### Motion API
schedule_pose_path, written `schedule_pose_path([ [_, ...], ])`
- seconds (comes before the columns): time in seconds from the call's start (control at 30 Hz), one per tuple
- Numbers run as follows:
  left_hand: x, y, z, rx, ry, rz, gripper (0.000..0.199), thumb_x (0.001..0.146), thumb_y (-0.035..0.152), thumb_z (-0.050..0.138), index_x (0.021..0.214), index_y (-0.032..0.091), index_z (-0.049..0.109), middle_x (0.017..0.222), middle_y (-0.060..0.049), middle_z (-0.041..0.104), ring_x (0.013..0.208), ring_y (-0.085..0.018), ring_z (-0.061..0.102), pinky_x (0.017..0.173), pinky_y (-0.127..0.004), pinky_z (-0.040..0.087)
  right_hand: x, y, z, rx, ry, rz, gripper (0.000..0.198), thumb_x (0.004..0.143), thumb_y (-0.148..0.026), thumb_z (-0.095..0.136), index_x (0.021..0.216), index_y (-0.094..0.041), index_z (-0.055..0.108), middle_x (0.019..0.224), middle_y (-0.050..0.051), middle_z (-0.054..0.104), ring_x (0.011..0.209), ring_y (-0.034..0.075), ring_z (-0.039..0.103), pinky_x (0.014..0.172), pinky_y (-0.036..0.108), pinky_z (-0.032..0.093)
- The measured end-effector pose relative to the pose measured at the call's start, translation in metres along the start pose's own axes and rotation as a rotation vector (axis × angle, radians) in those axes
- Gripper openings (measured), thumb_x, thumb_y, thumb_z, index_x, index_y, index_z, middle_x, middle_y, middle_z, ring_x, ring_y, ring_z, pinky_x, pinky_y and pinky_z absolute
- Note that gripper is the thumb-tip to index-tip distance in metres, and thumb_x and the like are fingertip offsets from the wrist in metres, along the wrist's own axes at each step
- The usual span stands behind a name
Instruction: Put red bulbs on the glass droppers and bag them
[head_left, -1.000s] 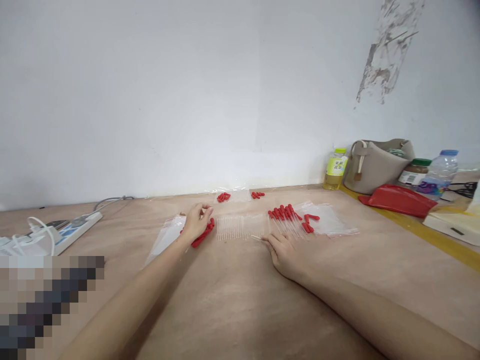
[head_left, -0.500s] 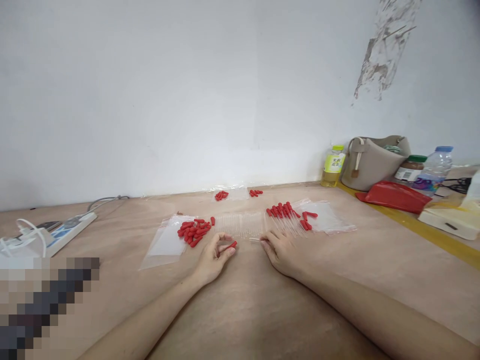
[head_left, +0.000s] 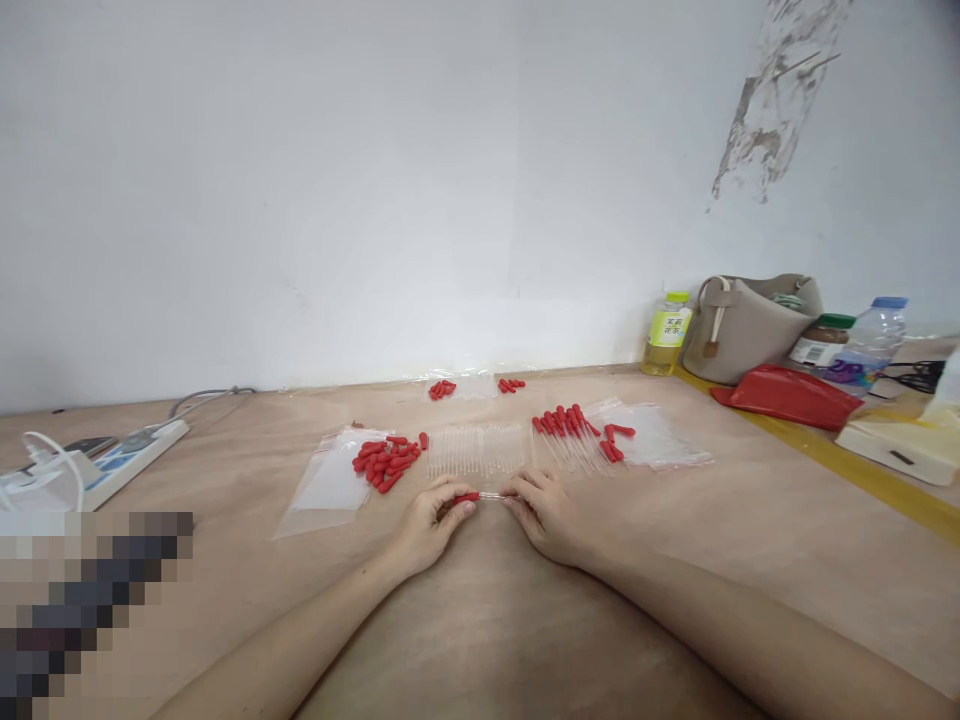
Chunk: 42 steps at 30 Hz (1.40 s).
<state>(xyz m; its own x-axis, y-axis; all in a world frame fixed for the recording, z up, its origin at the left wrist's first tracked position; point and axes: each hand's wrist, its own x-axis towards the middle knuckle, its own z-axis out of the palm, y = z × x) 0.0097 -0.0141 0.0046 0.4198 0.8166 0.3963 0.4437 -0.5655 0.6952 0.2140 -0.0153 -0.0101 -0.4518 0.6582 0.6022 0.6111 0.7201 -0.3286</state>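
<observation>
My left hand [head_left: 435,520] pinches a red rubber dropper bulb [head_left: 469,496], its open end facing right. From the other side my right hand [head_left: 544,510] grips a clear glass dropper tube [head_left: 491,496], whose end meets the bulb's mouth; whether it is inside cannot be made out. Just beyond the hands lies a row of bare glass tubes [head_left: 472,448]. A heap of loose red bulbs [head_left: 386,462] is left of that row, partly on a plastic bag [head_left: 319,495]. To the right lie several droppers with red bulbs fitted [head_left: 564,422].
More red bulbs [head_left: 442,390] lie near the wall. Plastic bags [head_left: 664,435] are at right, with a drink bottle [head_left: 666,335], a grey bag [head_left: 750,330] and a red pouch [head_left: 791,398] behind. A power strip [head_left: 139,465] sits at far left.
My hands have come closer together. The bulb in my left hand has turned level, and the glass tube in my right hand now meets it.
</observation>
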Motion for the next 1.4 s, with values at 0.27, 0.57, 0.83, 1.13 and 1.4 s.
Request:
schedule_pose_path([
  [0.27, -0.004, 0.002, 0.001, 0.079, -0.085, -0.022, 0.021, 0.083, 0.032, 0.047, 0.086, 0.019, 0.064, 0.077, -0.002, 0.062, 0.072, -0.015, 0.054, 0.065, -0.023, 0.042, 0.001, 0.002, -0.004, -0.002, -0.096, -0.063, 0.019, 0.086, -0.021, 0.041, 0.091, -0.022, 0.059, 0.081, 0.001, 0.06, 0.074, 0.01, 0.053, 0.074, 0.027, 0.031],
  [0.57, -0.005, 0.008, 0.003, 0.146, -0.08, 0.017, 0.02, 0.083, 0.031, 0.048, 0.081, 0.018, 0.064, 0.073, -0.002, 0.061, 0.069, -0.013, 0.053, 0.063, -0.023, 0.041, -0.001, -0.001, 0.0, -0.089, -0.02, -0.106, 0.022, 0.086, -0.021, 0.039, 0.085, -0.02, 0.061, 0.075, 0.001, 0.059, 0.067, 0.01, 0.048, 0.07, 0.029, 0.026],
  [0.83, -0.007, 0.01, 0.004, 0.162, -0.136, 0.073, 0.018, 0.083, 0.027, 0.047, 0.081, 0.017, 0.062, 0.072, -0.001, 0.059, 0.065, -0.012, 0.052, 0.06, -0.021, 0.04, -0.004, -0.002, 0.004, -0.098, -0.073, -0.111, 0.022, 0.085, -0.021, 0.038, 0.077, -0.018, 0.059, 0.07, 0.001, 0.058, 0.061, 0.01, 0.046, 0.066, 0.028, 0.026],
  [1.13, -0.004, 0.015, -0.004, 0.22, -0.159, 0.155, 0.021, 0.085, 0.027, 0.043, 0.084, 0.017, 0.061, 0.075, -0.003, 0.058, 0.067, -0.013, 0.052, 0.062, -0.023, 0.04, -0.003, -0.012, -0.001, -0.021, -0.184, -0.066, 0.024, 0.087, -0.023, 0.035, 0.084, -0.018, 0.058, 0.08, 0.002, 0.056, 0.072, 0.01, 0.05, 0.066, 0.022, 0.035],
  [1.4, -0.005, -0.004, -0.011, 0.293, 0.108, -0.015, 0.04, 0.075, 0.031, 0.057, 0.112, 0.021, 0.045, 0.088, -0.003, 0.05, 0.067, -0.014, 0.05, 0.061, -0.026, 0.044, 0.024, 0.002, -0.038, -0.123, -0.126, 0.247, 0.023, 0.082, -0.021, 0.039, 0.074, -0.016, 0.061, 0.072, 0.004, 0.06, 0.064, 0.012, 0.052, 0.058, 0.022, 0.035],
])
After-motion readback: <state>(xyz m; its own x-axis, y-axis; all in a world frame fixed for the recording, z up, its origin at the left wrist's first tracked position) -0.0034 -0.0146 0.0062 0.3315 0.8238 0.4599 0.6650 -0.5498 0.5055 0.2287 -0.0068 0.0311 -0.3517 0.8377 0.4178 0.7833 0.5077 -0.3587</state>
